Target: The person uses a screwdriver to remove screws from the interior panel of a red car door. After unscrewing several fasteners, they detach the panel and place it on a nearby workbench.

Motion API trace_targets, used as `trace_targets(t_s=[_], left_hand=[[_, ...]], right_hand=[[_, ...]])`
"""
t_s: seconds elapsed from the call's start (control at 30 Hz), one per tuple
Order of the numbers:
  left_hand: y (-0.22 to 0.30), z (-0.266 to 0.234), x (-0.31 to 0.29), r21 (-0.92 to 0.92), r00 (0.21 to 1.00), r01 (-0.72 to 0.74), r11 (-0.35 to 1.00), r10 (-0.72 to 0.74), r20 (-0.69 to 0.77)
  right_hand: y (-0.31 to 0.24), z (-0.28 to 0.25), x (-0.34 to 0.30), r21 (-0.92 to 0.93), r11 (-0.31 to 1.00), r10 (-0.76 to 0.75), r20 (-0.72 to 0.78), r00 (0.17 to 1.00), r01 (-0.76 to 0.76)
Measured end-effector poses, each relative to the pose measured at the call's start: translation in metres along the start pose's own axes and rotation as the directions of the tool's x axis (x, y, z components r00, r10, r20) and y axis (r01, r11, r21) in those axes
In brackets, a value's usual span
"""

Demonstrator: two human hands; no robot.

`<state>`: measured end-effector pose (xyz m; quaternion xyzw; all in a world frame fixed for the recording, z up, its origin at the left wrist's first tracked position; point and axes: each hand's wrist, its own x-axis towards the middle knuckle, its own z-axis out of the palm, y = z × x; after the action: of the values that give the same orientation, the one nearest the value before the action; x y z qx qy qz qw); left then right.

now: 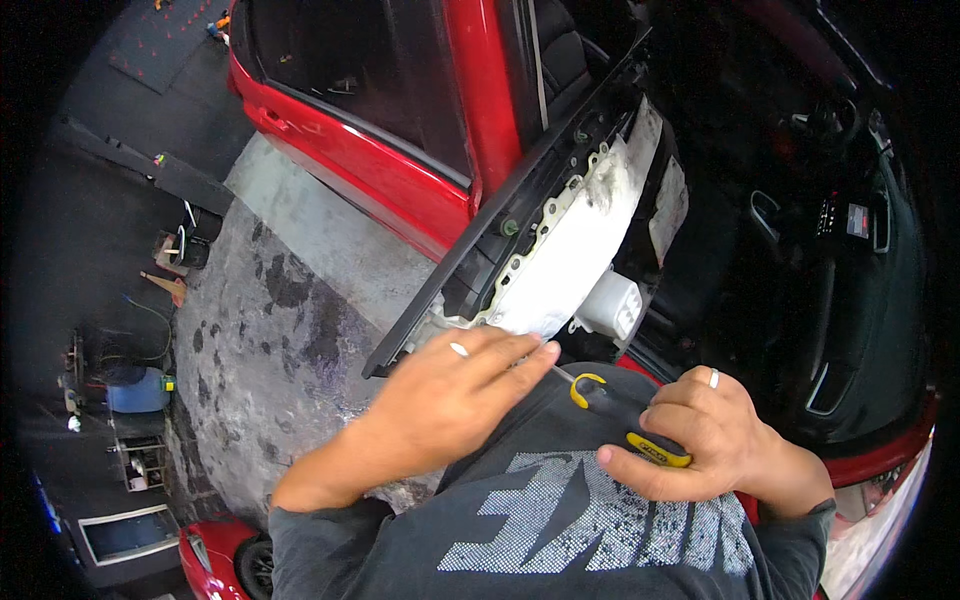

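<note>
A car door trim panel leans aslant in front of me, its inner side turned up, with a white sheet along it. My left hand lies across the panel's near end, fingers stretched out over the sheet's lower edge; it appears to hold nothing. My right hand is closed round a yellow-and-black tool handle in front of my shirt. Between the hands shows a yellow C-shaped piece beside a thin metal shaft; whether it belongs to that tool I cannot tell.
A red car door stands open beyond the panel, and the dark car interior lies to the right. A white boxy part sticks out from the panel. On the left are stained grey floor, a blue jug and another red car.
</note>
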<state>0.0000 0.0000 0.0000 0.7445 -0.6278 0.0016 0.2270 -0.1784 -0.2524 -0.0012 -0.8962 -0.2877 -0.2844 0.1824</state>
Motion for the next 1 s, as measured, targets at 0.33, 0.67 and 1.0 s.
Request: trace_targets(t_s=[0.33,0.67,1.0], left_hand=[[-0.005,0.076,-0.006,0.174,0.934,-0.014,0.985,0.075,-0.349],[-0.018,0.105,-0.016,0.19,0.811,-0.009,0.982,0.118,-0.572],[-0.009,0.095,-0.009,0.172,0.85,0.053,0.984,0.046,-0.524]], right_hand=[[0.003,0.005,-0.028,0.134,0.971,0.211,-0.09,0.973,-0.198],[0.005,0.005,-0.015,0.011,0.999,0.047,-0.082,0.996,-0.046],[0.02,0.014,-0.019,0.231,0.973,0.064,-0.183,0.981,-0.02]])
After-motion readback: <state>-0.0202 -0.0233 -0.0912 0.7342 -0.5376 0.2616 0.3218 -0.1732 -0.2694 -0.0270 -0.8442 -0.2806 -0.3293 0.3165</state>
